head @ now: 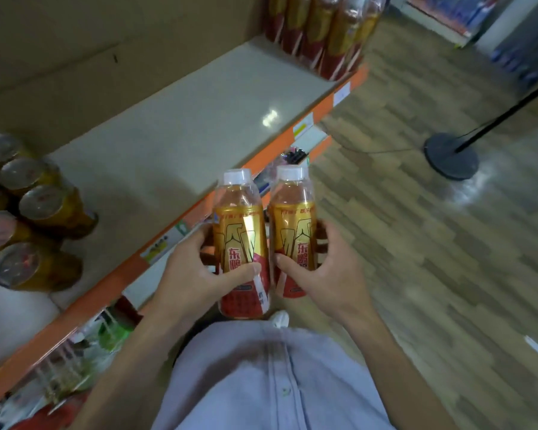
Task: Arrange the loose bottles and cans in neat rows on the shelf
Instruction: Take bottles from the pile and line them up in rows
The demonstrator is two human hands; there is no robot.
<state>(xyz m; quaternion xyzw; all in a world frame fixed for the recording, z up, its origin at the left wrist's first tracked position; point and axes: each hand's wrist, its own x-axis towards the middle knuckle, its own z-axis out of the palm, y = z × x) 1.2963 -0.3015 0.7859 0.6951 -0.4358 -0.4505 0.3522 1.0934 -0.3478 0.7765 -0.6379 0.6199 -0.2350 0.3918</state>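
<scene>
Head view, looking down along a store aisle. My left hand grips the left bottle: the thumb lies across the lower label and the fingers curl round the far side. My right hand grips the right bottle in the same way, thumb on the front and fingers wrapped behind. Both bottles stand upright, side by side and nearly touching. Each has a white cap, amber liquid at the neck and a gold-and-red label. They are held in the air just in front of the orange edge strip of the shelf, not on it.

The pale shelf board runs diagonally from lower left to upper right. At its near left end stands a cluster of gold containers with their round tops toward the camera. They are too blurred for me to tell cans from bottles. At the far end, well apart from them, stands a plastic-wrapped pack of tall bottles in the same gold and red. Between the two groups the board is bare.

Below the strip, a lower shelf holds mixed goods, blurred. A light blue shirt fills the bottom of the view. A black round stand base with a slanting pole rests on the wood-pattern floor.
</scene>
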